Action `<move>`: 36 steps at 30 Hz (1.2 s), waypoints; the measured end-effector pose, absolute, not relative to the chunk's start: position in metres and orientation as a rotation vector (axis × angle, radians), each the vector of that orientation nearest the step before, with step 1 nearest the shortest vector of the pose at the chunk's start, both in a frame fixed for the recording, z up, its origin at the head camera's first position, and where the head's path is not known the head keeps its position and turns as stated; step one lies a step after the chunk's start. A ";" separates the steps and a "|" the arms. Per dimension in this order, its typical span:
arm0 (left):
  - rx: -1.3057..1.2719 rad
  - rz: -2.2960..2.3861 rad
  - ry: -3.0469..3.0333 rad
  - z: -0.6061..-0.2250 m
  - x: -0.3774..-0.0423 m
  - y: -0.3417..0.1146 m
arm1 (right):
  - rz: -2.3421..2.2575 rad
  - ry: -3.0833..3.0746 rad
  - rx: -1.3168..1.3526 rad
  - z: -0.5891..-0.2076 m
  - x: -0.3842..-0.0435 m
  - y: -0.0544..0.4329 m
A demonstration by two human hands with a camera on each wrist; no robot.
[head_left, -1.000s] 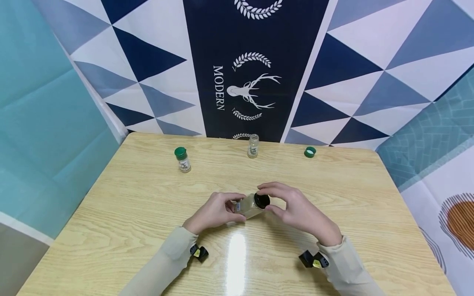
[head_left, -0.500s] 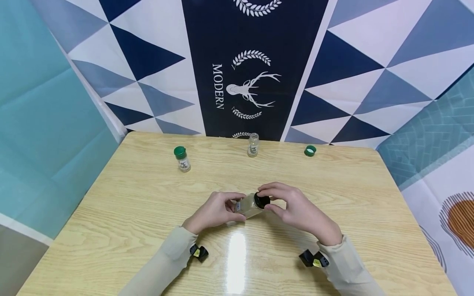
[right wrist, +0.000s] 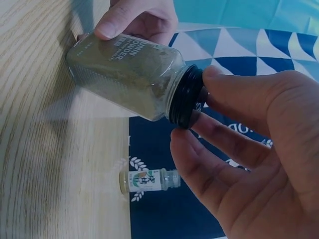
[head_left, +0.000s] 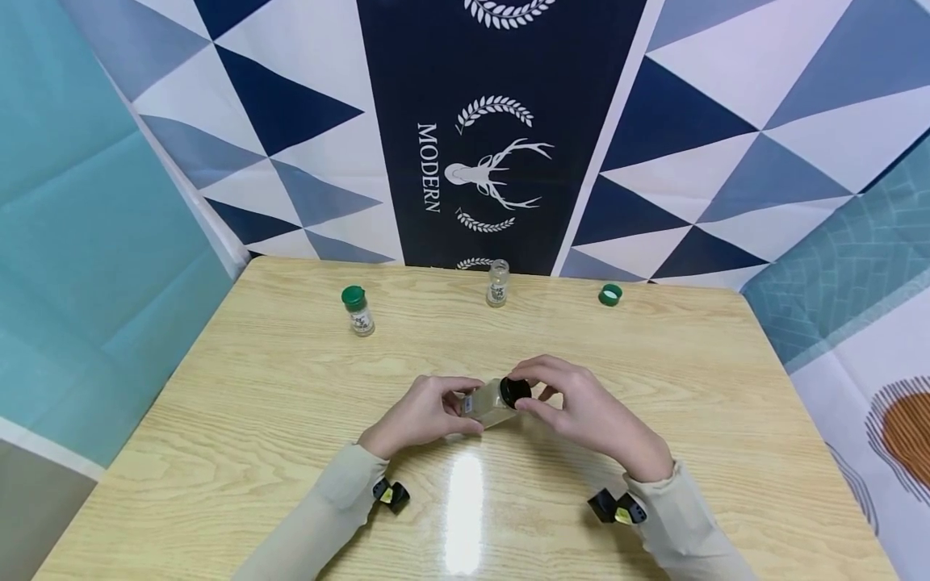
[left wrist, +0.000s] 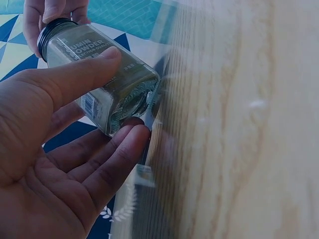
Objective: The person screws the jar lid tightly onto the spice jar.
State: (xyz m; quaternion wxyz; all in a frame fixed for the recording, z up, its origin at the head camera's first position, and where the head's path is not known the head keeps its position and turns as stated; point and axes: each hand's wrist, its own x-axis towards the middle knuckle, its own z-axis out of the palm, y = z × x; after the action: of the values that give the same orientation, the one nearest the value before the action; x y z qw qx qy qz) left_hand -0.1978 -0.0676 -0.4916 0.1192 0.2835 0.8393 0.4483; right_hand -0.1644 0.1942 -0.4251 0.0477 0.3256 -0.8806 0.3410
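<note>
A square glass jar of cumin powder (right wrist: 124, 74) is tilted over the table, its black lid (head_left: 516, 392) toward the right. My left hand (head_left: 429, 413) grips the jar around its lower body, the thumb lying across the label in the left wrist view. With thumb and fingertips, my right hand (head_left: 574, 403) pinches the rim of the black screw lid (right wrist: 186, 97), which sits on the jar's neck. Tan powder shows through the glass, and the jar's base (left wrist: 134, 102) is close over the wood.
At the back of the wooden table (head_left: 291, 387) stand a small jar with a green cap (head_left: 358, 311) at left and an uncapped small glass jar (head_left: 497, 284) in the middle. A loose green cap (head_left: 610, 294) lies at back right. A patterned cloth (head_left: 305, 145) hangs behind.
The right hand's fingers have shifted slightly around the black lid. The left hand and the jar stay almost where they were.
</note>
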 end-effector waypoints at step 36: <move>0.822 1.306 2.448 -0.492 -0.199 -0.068 | 0.931 -2.600 1.085 -0.421 -0.160 0.193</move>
State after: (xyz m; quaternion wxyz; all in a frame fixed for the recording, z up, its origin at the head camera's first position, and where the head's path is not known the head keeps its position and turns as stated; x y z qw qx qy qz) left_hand -0.1990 -0.0677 -0.4921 0.1237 0.2820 0.8394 0.4478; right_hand -0.1599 0.1935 -0.4206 0.0872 0.3642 -0.8730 0.3125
